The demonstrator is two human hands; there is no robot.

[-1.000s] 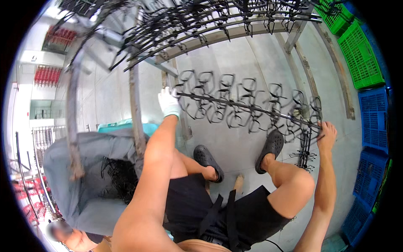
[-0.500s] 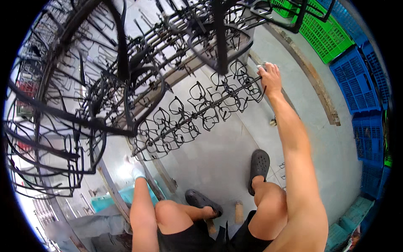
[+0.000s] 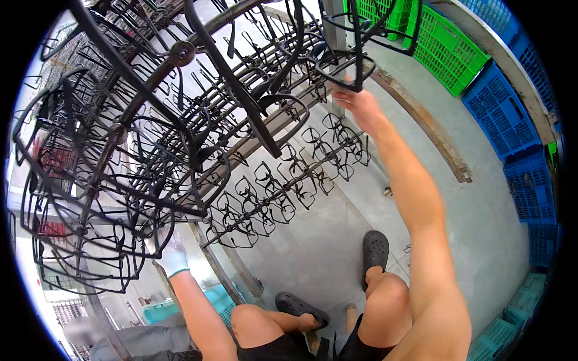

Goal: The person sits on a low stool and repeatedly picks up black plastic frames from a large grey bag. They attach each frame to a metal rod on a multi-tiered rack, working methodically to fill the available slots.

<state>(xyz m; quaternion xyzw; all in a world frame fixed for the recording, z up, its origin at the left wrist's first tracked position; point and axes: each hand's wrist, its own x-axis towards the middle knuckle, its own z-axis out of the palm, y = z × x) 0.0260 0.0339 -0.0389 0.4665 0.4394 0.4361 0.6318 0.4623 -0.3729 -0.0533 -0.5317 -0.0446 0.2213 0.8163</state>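
A long rod (image 3: 260, 208) lined with black eyeglass frames (image 3: 269, 175) hangs low across the rack, both ends near its uprights. My right hand (image 3: 361, 108) is raised above that rod's right end, beside the end of a higher row. Its fingers point left, apart from the low rod and partly covered by a nearer black frame (image 3: 346, 71). On the left, my left hand (image 3: 171, 256), in a pale glove, is up near the left ends of the rods. Hanging frames and blur hide its fingers. More frame-laden rods (image 3: 253, 84) fill the space above.
A metal upright (image 3: 220, 271) stands beside my left forearm. Green crates (image 3: 448, 51) and blue crates (image 3: 500, 108) line the right side, with a worn beam (image 3: 421, 120) on the floor before them. A teal basket (image 3: 220, 301) sits low left. A grey-clothed leg (image 3: 144, 337) shows behind it.
My right hand has left the low rod's right end and moved up and left. My left hand has shifted slightly left. The view has turned, so the hanging frames appear moved.
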